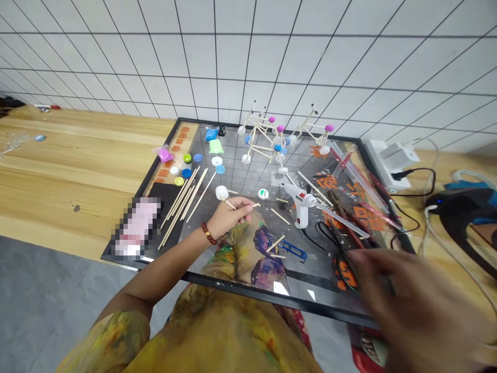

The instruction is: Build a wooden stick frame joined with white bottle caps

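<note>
My left hand (230, 216) is closed on a short wooden stick with a white clay ball (221, 193) on its end, held over the glass board (202, 282). My right hand (411, 305) is close to the camera at the lower right, smeared by motion, fingers stretched toward the board's right edge; I cannot tell if it holds anything. A white glue gun (302, 204) lies right of my left hand. Stick-and-ball models (267, 137) stand at the board's far side. Long wooden sticks (185, 203) lie left of my left hand.
Small clay pots and lids (186, 167) and clay packs (215, 146) sit at the board's far left. Blue cutters (289, 249) lie near the front. Glue sticks (351, 173), cables (404, 228) and a white power strip (392, 155) are at the right. A wooden bench (77, 171) spreads left.
</note>
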A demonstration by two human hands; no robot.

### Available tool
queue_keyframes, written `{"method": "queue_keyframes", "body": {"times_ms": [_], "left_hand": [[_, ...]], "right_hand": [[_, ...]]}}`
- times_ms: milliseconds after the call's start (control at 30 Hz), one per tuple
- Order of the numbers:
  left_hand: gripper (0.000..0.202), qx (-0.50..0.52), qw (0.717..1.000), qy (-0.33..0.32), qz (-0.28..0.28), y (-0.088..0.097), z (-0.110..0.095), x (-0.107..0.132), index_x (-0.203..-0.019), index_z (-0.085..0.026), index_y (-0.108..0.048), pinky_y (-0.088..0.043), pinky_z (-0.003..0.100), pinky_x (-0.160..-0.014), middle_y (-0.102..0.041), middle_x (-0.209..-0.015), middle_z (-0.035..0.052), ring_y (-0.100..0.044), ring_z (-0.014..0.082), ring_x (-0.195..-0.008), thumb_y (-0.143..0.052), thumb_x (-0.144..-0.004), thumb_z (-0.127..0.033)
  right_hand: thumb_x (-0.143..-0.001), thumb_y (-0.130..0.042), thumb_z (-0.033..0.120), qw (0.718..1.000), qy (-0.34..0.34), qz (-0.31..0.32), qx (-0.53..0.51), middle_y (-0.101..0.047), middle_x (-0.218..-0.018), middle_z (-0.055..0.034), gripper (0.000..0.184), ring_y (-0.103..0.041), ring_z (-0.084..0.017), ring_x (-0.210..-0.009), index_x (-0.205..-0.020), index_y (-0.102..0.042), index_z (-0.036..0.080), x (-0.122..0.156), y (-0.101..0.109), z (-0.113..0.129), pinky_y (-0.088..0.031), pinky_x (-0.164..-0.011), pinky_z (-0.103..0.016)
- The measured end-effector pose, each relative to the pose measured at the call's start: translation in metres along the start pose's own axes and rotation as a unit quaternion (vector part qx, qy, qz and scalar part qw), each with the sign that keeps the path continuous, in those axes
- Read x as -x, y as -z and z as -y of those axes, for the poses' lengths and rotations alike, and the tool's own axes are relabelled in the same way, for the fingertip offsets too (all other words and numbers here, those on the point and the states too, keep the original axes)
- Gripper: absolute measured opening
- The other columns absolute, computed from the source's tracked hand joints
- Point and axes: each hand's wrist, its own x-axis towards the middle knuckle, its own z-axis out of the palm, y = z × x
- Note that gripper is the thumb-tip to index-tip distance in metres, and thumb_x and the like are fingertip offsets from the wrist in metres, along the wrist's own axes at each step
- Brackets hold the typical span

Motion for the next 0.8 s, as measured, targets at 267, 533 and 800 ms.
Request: {"method": "queue_keyframes", "body": {"times_ms": [267,533,800], "left_hand": [[0.035,-0.018,0.999,-0.011,0.041,-0.002,0.008,0.009,-0.091,-0.013,-0.071,-0.038,0.022,-0.052,-0.064,-0.063,-0.0006,-0.051,0.0086,-0.054,-0.079,-0.08,-0.046],[0.039,-0.044,0.992,0.003,0.119,0.015,0.0,0.012,-0.081,-0.014,-0.07,-0.041,0.021,-0.054,-0.066,-0.065,0.0025,-0.053,0.0084,-0.055,-0.08,-0.081,-0.051],[0.046,-0.044,0.985,0.004,0.169,0.027,-0.007,0.012,-0.077,-0.014,-0.072,-0.048,0.023,-0.055,-0.07,-0.068,0.0067,-0.059,0.0113,-0.058,-0.079,-0.081,-0.059]], "right_hand": [[-0.108,-0.041,0.04,0.96,0.211,0.184,0.015,-0.075,-0.11,-0.0196,0.042,-0.065,-0.035,-0.103,-0.111,-0.077,0.018,-0.078,-0.071,0.111,-0.043,-0.086,-0.044],[-0.104,-0.038,0.031,0.918,0.253,0.229,-0.204,-0.065,-0.076,-0.0094,0.038,-0.058,-0.025,-0.077,-0.078,-0.064,0.021,-0.081,-0.087,0.103,-0.04,-0.074,-0.036],[-0.092,-0.066,0.06,0.78,0.01,0.299,-0.55,-0.058,-0.065,0.001,0.045,-0.048,-0.015,-0.063,-0.068,-0.065,0.022,-0.074,-0.116,0.102,-0.038,-0.066,-0.031]]}}
